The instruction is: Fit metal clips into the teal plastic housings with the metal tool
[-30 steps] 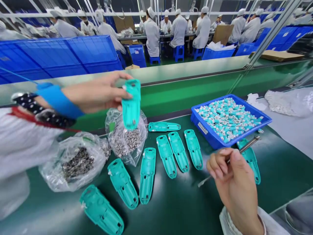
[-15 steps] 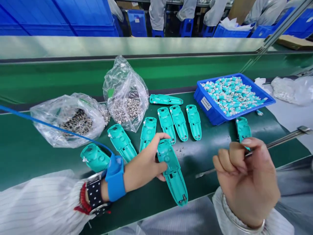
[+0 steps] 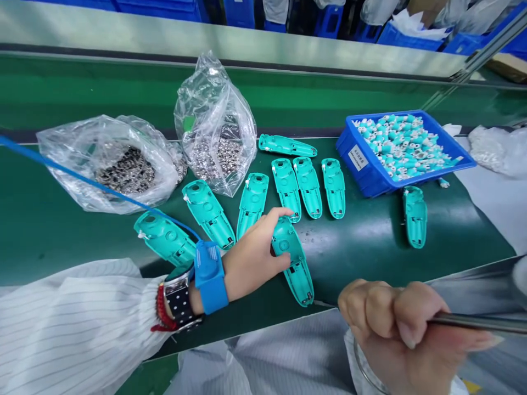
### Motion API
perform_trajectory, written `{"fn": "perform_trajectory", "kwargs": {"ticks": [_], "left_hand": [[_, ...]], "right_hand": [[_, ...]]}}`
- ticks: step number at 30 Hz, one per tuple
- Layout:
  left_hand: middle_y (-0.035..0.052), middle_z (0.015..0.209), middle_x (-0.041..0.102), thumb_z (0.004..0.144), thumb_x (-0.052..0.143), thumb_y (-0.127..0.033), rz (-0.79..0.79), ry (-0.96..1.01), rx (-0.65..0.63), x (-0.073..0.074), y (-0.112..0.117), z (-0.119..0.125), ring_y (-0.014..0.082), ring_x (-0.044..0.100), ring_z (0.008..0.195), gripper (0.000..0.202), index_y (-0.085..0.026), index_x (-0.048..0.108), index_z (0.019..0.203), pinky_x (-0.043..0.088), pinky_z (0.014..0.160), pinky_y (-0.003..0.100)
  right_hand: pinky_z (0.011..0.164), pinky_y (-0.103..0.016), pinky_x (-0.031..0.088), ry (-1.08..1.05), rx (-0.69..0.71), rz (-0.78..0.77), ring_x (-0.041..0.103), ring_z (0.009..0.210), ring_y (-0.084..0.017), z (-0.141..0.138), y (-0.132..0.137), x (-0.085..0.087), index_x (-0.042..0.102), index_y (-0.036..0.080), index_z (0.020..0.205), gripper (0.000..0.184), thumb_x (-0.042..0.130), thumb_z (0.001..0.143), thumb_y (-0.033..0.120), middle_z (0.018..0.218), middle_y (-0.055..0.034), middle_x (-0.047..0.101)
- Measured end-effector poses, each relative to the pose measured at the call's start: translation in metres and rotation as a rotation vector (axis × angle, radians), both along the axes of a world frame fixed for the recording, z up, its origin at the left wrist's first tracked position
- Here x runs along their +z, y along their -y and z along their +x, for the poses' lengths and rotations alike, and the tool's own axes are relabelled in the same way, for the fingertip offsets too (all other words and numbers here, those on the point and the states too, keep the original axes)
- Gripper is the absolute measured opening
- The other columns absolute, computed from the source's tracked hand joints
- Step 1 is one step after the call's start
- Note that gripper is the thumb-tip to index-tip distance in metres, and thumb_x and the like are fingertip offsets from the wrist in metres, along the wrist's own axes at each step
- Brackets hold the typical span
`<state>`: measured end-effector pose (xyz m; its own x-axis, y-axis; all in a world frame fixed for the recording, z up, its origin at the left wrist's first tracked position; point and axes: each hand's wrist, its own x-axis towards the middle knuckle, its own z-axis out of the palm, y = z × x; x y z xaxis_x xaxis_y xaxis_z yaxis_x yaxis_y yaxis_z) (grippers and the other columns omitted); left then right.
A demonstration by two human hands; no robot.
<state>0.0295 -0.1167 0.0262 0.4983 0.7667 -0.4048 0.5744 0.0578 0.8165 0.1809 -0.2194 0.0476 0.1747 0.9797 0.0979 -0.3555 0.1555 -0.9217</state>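
My left hand (image 3: 257,255), a blue strap at its wrist, grips a teal plastic housing (image 3: 300,280) at its upper part. The index finger reaches over the top end and the thumb lies at the left edge. The housing's inside faces up, with small dark parts at its narrow tip. My right hand (image 3: 395,329) is closed around a long, thin metal tool (image 3: 481,322) near the front edge of the work surface. Its narrow end shows just beside the housing's tip; the exact kind of tool is unclear. Other teal housings (image 3: 208,213) lie behind and left of my left hand.
Two clear bags (image 3: 216,156) of small metal parts stand at the back left. A blue bin (image 3: 366,175) of teal-and-white pieces sits at the back right, a single housing (image 3: 415,216) before it. A blue cord (image 3: 102,192) runs from the wrist strap across the left side.
The view has tilted down. My right hand has come lower and turned, bringing the tool's narrow end near the housing's tip. My left hand remains at the same housing.
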Motion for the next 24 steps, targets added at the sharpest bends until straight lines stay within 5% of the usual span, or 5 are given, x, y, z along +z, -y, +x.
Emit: {"fn": "perform_trajectory", "kwargs": {"ticks": [8,13,24], "left_hand": [[-0.0056,0.083,0.058,0.071,0.067,-0.02,-0.113,0.07,0.083,-0.001,-0.001,0.005,0.0081,0.057,0.052,0.057,-0.031,0.039,0.12,0.049,0.054,0.023],[-0.008,0.075,0.057,0.07,0.067,-0.017,-0.105,0.074,0.094,-0.003,-0.002,0.006,0.0088,0.059,0.051,0.058,-0.031,0.04,0.119,0.05,0.053,0.022],[-0.0065,0.074,0.055,0.074,0.063,-0.018,-0.094,0.127,0.095,-0.007,0.0,0.004,0.0105,0.058,0.052,0.054,-0.028,0.039,0.121,0.052,0.057,0.026]], "right_hand": [[0.037,-0.021,0.018,-0.03,-0.046,0.153,0.018,0.034,-0.008,-0.011,-0.005,0.003,0.021,0.014,0.054,0.055,0.035,0.086,0.056,0.04,0.0037,0.01],[0.042,-0.021,0.022,0.055,0.064,0.171,0.021,0.038,-0.008,-0.002,-0.002,0.003,0.022,0.015,0.058,0.05,0.027,0.09,0.054,0.043,0.0031,0.013],[0.033,-0.021,0.017,0.1,-0.12,0.339,0.017,0.032,-0.006,-0.019,-0.011,-0.002,0.018,0.014,0.054,0.05,0.032,0.087,0.05,0.04,0.0044,0.014]]}}
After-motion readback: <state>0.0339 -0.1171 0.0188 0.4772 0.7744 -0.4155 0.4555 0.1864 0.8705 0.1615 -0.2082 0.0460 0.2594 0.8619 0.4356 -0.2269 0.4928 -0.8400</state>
